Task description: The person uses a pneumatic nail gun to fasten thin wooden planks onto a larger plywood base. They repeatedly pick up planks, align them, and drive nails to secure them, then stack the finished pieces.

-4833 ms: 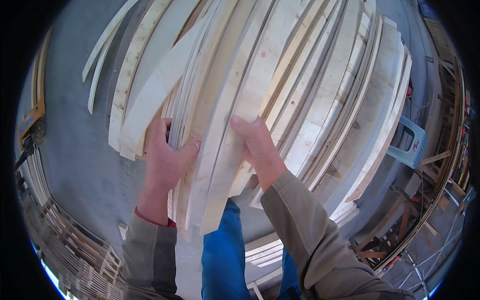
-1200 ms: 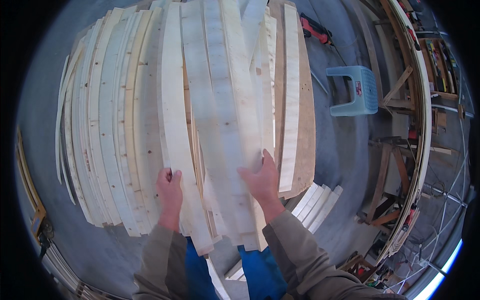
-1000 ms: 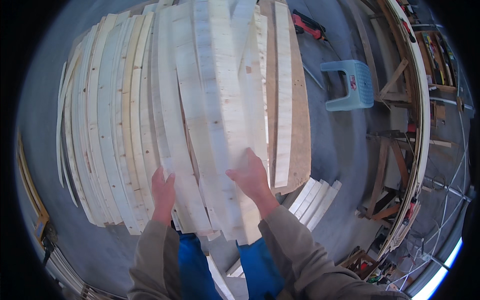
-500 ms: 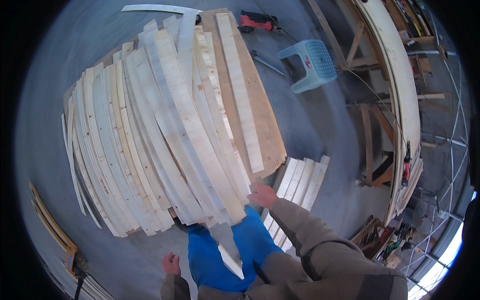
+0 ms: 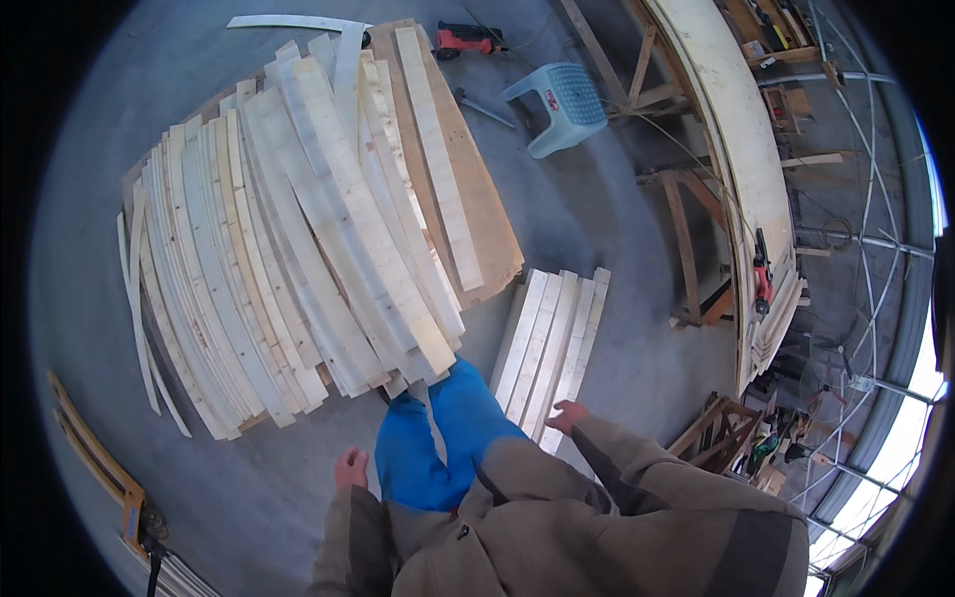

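Observation:
My left hand (image 5: 350, 468) hangs beside my left leg, away from the boards. Its fingers are loosely bent and hold nothing that I can see. Over on the right, my right hand (image 5: 567, 416) is held out with its fingers apart and empty, near the close end of a small stack of pale boards (image 5: 554, 328). I cannot tell whether it touches them. Ahead of my legs lies a broad, fanned layer of long pale wooden boards (image 5: 269, 239). One single board (image 5: 438, 159) rests apart on the brown sheet (image 5: 487, 229) under them.
A light blue plastic stool (image 5: 562, 104) stands on the floor beyond the small stack, with a red and black tool (image 5: 466, 40) farther off. Along the right runs a long wooden bench (image 5: 721, 129). A yellowish frame (image 5: 99, 458) lies at the left.
My right hand has drawn back from the near ends of the large board layer toward the small stack. My left hand has risen slightly. The view has shifted rightward.

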The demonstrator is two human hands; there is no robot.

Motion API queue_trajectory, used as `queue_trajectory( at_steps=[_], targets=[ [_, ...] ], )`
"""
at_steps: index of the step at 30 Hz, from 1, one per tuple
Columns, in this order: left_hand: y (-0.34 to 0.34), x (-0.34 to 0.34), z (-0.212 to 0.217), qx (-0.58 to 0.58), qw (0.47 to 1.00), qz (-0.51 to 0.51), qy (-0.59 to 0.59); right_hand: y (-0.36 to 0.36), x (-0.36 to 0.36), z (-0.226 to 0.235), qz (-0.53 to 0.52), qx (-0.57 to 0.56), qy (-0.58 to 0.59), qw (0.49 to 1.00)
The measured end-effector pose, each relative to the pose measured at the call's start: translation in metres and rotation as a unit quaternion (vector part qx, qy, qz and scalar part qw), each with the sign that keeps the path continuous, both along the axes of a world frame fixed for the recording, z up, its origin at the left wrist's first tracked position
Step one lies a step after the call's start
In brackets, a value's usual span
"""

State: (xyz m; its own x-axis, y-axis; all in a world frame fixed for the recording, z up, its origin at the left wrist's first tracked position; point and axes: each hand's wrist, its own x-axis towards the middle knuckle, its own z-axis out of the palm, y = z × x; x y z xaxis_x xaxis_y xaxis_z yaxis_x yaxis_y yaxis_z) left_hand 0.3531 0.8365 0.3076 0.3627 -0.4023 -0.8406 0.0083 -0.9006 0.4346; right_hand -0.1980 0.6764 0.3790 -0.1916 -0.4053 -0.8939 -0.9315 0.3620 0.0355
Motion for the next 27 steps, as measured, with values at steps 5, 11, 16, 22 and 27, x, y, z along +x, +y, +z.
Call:
queue_trajectory(
  at_steps=[5,11,16,22,27],
  targets=[
    [0.046,0.073,-0.012,-0.023,0.998,-0.056,-0.036,0.115,-0.033,0.031,0.012,0.001,0.073,0.997],
    [0.126,0.162,-0.007,0.023,0.995,0.09,-0.037,0.106,-0.035,0.028,-0.015,0.006,0.034,0.999],
    [0.16,0.149,0.021,0.121,0.992,-0.025,-0.011,0.039,0.001,0.054,-0.03,-0.003,0.029,0.999],
    [0.088,0.029,0.048,0.22,0.973,-0.031,0.07,-0.024,-0.023,0.043,-0.043,0.034,-0.018,0.998],
    [-0.025,-0.082,0.076,0.112,0.99,-0.081,0.016,-0.061,-0.097,0.03,-0.149,0.021,-0.1,0.983]
  ],
)
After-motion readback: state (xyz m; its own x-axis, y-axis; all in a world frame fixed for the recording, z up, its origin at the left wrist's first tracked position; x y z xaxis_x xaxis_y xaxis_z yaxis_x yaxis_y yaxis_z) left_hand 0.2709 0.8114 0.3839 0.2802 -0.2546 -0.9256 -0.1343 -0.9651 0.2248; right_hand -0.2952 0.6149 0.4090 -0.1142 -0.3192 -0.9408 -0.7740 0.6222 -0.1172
